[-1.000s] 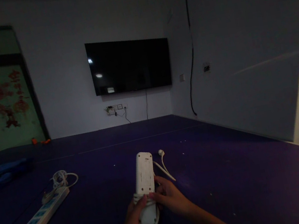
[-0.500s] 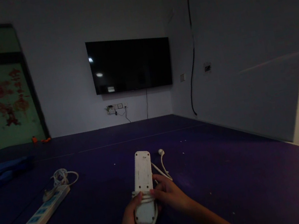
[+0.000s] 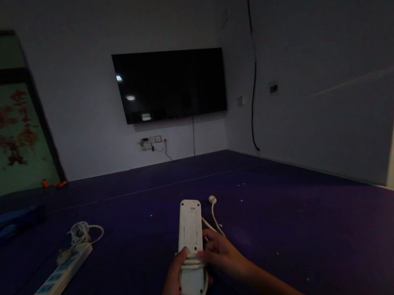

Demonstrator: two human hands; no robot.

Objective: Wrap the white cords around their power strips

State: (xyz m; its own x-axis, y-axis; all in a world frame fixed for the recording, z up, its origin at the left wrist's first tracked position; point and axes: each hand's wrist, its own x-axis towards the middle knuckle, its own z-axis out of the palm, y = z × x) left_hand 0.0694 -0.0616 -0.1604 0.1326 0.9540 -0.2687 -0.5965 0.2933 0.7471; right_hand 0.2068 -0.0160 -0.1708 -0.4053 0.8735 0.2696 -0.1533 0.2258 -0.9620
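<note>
A white power strip is held back side up over the dark purple floor mat, its far end pointing away from me. My left hand grips its near end from below, thumb on top. My right hand pinches the white cord that is wrapped around the strip's near part. The rest of the cord runs off to the right and ends in a plug lying on the mat.
A second white power strip with blue sockets lies at the left, its cord bundled at the far end. Blue items lie at the far left. A dark wall television and wall sockets face me.
The strip has tilted slightly and shifted a little in my hands; my right hand stays at the cord wrap. The loose cord and plug have drawn slightly closer.
</note>
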